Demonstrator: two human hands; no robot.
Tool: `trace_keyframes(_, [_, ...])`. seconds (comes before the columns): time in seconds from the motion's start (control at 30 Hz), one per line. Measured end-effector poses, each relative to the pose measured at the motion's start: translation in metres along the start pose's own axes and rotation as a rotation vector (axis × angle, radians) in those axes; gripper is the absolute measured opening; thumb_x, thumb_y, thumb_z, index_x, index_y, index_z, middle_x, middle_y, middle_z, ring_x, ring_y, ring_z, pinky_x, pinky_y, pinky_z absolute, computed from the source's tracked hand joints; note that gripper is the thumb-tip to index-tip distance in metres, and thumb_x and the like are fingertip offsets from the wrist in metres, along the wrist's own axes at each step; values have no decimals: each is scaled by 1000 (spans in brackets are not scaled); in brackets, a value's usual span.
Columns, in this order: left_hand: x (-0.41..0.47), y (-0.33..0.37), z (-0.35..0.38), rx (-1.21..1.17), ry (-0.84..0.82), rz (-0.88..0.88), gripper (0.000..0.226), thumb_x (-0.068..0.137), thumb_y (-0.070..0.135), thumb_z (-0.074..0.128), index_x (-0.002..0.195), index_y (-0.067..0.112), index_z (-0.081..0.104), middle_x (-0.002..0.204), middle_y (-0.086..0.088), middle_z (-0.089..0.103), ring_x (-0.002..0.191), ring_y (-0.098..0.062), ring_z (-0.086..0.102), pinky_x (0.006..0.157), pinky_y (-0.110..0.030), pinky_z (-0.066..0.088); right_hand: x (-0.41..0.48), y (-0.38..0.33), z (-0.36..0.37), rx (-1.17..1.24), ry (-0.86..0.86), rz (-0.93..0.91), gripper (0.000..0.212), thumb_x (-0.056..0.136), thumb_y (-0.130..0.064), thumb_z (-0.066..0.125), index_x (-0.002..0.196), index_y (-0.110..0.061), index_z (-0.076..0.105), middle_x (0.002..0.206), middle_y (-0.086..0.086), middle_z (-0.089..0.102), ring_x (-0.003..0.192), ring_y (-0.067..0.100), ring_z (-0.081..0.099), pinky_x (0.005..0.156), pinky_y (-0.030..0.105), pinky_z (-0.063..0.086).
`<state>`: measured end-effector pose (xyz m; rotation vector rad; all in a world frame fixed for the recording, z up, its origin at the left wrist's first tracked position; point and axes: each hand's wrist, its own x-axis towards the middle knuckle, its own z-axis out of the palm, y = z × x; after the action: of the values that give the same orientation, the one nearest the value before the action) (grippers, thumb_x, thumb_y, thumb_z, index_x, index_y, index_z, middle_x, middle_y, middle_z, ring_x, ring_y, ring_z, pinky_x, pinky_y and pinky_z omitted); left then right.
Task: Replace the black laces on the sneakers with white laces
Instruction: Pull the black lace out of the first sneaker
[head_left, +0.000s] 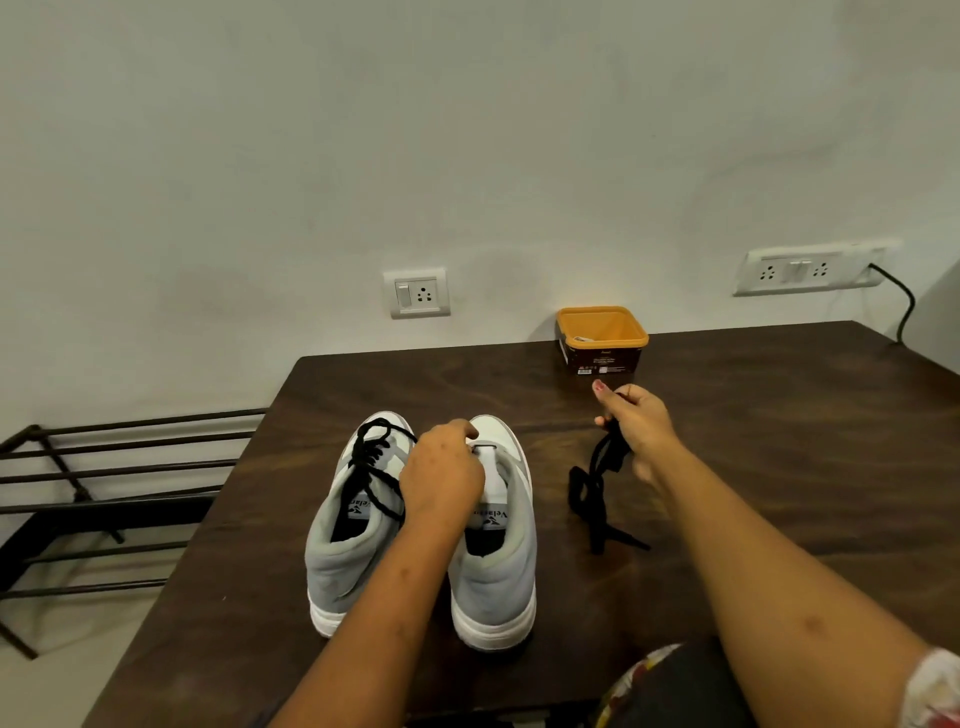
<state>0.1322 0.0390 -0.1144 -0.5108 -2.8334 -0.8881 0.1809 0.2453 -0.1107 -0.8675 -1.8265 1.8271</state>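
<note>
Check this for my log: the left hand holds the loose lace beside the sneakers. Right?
No: the right hand holds the loose lace beside the sneakers, as the head view shows; the left hand rests on the sneakers.

A single head-worn view looks forward and down, close over the table (779, 415), facing the wall (467, 130).

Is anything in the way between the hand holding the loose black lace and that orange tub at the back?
Nothing visible. The right hand grips the black lace just in front of the orange tub, with only bare table between them. The tub's top is open.
</note>
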Motion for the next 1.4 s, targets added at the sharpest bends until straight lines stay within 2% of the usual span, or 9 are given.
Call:
trace_keyframes(0.2, [-9, -5, -12, 15, -31, -2, 22, 93, 21, 51, 110, 24, 65, 114, 2, 65, 105, -19, 58, 76, -31, 46, 4, 22, -3, -716, -228, 52, 23, 92, -33, 62, 78, -15, 65, 83, 3, 62, 85, 17, 56, 66, 27, 42])
trace_keyframes(0.3, [-13, -5, -17, 14, -57, -3, 25, 93, 17, 49, 110, 24, 65, 115, 2, 64, 103, -19, 59, 74, -30, 46, 6, 31, -3, -931, -216, 86, 24, 93, -32, 59, 92, -12, 71, 94, 8, 65, 93, 22, 60, 79, 28, 46])
trace_keyframes(0.4, [-19, -2, -25, 4, -79, 0, 28, 91, 13, 47, 110, 23, 65, 117, 0, 63, 105, -21, 58, 81, -33, 48, 2, 28, -3, -969, -135, 83, 23, 93, -21, 55, 103, -11, 72, 113, 10, 66, 104, 27, 61, 89, 34, 52])
trace_keyframes(0.53, [-27, -6, -44, 11, -71, -52, 29, 92, 15, 47, 112, 24, 65, 117, -2, 64, 107, -23, 58, 85, -33, 47, -23, 8, -3, -951, -43, -7, 22, 92, -15, 53, 104, -20, 70, 119, 5, 63, 112, 26, 56, 95, 38, 50])
trace_keyframes(0.67, [-41, -13, -69, -34, -32, -121, 28, 93, 16, 50, 114, 24, 66, 118, -3, 64, 107, -23, 59, 88, -31, 48, -57, -4, 1, -1005, -119, -97, 18, 92, -18, 53, 90, -30, 66, 117, 1, 63, 112, 22, 55, 96, 40, 49])
trace_keyframes(0.83, [-67, -23, -83, -65, 12, -130, 29, 90, 14, 50, 111, 26, 67, 121, -3, 63, 111, -24, 57, 91, -33, 46, -94, 9, 1, -1181, -167, -227, 28, 94, -20, 50, 114, -30, 66, 129, 0, 58, 124, 23, 48, 100, 37, 44])
trace_keyframes(1.0, [-78, -33, -71, 37, -25, -50, 26, 93, 19, 50, 113, 26, 64, 118, 0, 64, 107, -21, 58, 86, -32, 48, -94, 47, 5, -1524, -388, -286, 46, 96, -26, 46, 142, -33, 41, 157, 0, 19, 145, 29, 16, 112, 50, 23])
trace_keyframes(1.13, [-58, -21, -51, -24, -38, 135, 28, 94, 25, 49, 118, 23, 62, 116, -1, 65, 106, -19, 58, 87, -33, 48, -71, 60, 18, -1607, -435, -277, 53, 101, -38, 36, 151, -37, 18, 162, 0, -8, 148, 31, -10, 115, 59, 2])
trace_keyframes(1.4, [-46, -12, -3, 165, -206, 296, 48, 96, 44, 40, 139, 24, 39, 144, 2, 39, 125, -25, 37, 104, -36, 34, -36, 81, 21, -1539, -452, -20, 65, 100, -51, 28, 154, -29, -2, 160, -1, -17, 146, 31, -18, 117, 56, 0])
